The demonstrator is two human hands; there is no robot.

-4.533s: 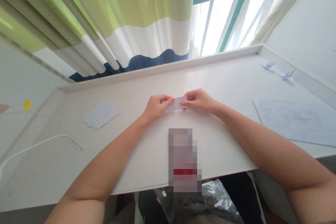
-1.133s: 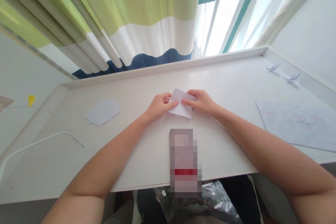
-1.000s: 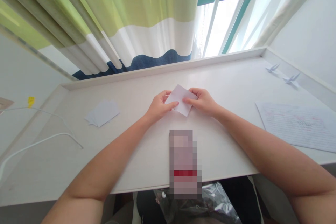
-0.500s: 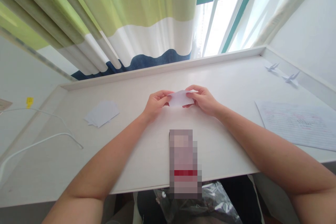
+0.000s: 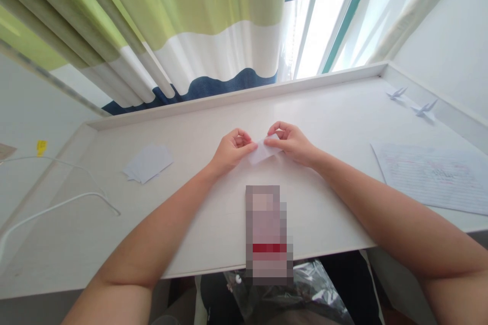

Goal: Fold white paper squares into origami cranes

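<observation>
A small folded piece of white paper (image 5: 262,152) is held just above the white desk (image 5: 213,203) in the middle of the view. My left hand (image 5: 231,150) pinches its left end with curled fingers. My right hand (image 5: 290,141) pinches its right end, thumb and forefinger pressed together on the fold. Both forearms reach in from the bottom corners.
A small stack of white paper squares (image 5: 148,162) lies to the left. A blurred-out phone-shaped object (image 5: 268,233) lies near the front edge. A lined written sheet (image 5: 430,175) is at right, two folded paper cranes (image 5: 409,100) at the far right corner. A white cable (image 5: 57,203) runs at left.
The paper was a wider open sheet a second ago; now it is folded into a narrower strip and held lower between both hands.
</observation>
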